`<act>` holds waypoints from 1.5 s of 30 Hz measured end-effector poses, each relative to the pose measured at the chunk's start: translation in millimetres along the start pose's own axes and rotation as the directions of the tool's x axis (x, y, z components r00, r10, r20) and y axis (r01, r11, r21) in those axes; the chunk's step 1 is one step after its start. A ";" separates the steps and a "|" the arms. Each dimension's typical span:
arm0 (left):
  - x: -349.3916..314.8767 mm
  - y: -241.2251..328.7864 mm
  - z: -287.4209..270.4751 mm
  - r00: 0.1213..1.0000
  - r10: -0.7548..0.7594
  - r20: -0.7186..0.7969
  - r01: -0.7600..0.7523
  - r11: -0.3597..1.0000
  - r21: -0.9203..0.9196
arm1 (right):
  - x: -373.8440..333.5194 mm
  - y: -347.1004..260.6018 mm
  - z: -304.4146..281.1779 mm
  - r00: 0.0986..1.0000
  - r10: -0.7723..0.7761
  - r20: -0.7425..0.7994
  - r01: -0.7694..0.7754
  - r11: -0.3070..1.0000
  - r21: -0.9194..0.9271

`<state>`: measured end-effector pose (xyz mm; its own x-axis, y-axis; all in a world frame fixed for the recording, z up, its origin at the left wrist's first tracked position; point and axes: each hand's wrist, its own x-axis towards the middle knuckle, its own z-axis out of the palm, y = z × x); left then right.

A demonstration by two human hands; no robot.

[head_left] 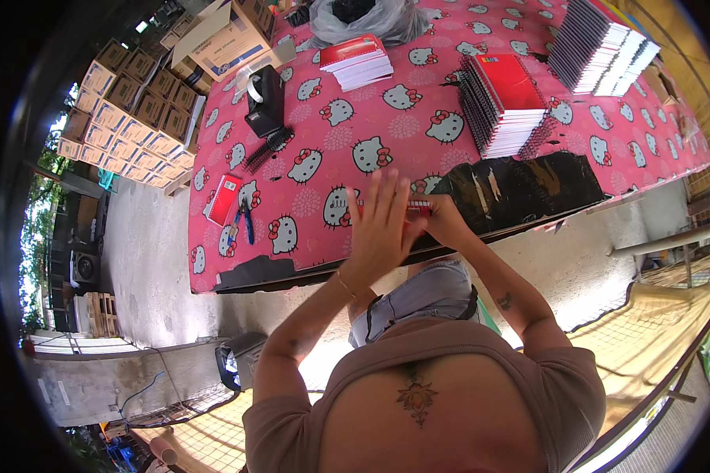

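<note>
A thin red notebook point(420, 208) is held near the table's front edge, seen nearly edge-on. My left hand point(380, 227) lies across it with fingers stretched out and pressed side by side, hiding most of it. At its right end my right hand point(446, 224) is closed, with the fingers curled round the edge. A row of small holes or wire shows along its top. To the left on the table lie blue-handled pliers point(247, 224) and a small red booklet point(225, 199). Behind them is a loose bunch of black spiral coils point(268, 150).
A black tape dispenser point(267, 102) stands at the far left of the pink patterned table point(402, 126). A stack of unbound red books point(356, 65), spiral notebooks point(509, 94), another notebook stack point(596, 47) and a plastic bag point(371, 24) sit behind. Cardboard boxes point(130, 118) are piled beyond the left side.
</note>
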<state>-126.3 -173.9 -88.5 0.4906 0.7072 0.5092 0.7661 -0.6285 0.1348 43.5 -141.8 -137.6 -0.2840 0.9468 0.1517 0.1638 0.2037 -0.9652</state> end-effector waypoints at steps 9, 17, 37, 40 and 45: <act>23.4 -20.7 -3.4 0.994 0.079 -0.080 -0.093 0.975 -0.202 | -8.4 -36.9 -56.9 0.994 -0.083 0.067 0.081 0.996 0.031; 33.4 -21.1 -20.0 0.992 0.112 0.050 -0.089 0.938 -0.334 | 7.9 -42.2 -68.3 0.923 -0.314 0.221 0.336 0.939 -0.072; 247.4 -2.8 37.0 0.833 0.393 -0.390 -0.545 0.705 -0.453 | 24.2 -62.2 -214.7 0.870 -0.237 -0.433 0.139 0.959 -0.247; 239.3 -8.9 45.3 0.860 0.410 -0.305 -0.510 0.716 -0.476 | 24.3 -61.5 -209.3 0.872 -0.241 -0.426 0.136 0.956 -0.261; 232.7 1.0 40.6 0.879 0.369 -0.303 -0.475 0.729 -0.493 | 12.1 -92.8 -195.9 0.704 -0.493 -0.511 0.112 0.788 -0.605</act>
<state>5.5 3.2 -4.4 0.5877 0.2918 0.7546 0.1207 -0.9539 0.2749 209.9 -100.4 -4.5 0.2021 0.6937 0.6913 0.6691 0.4177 -0.6147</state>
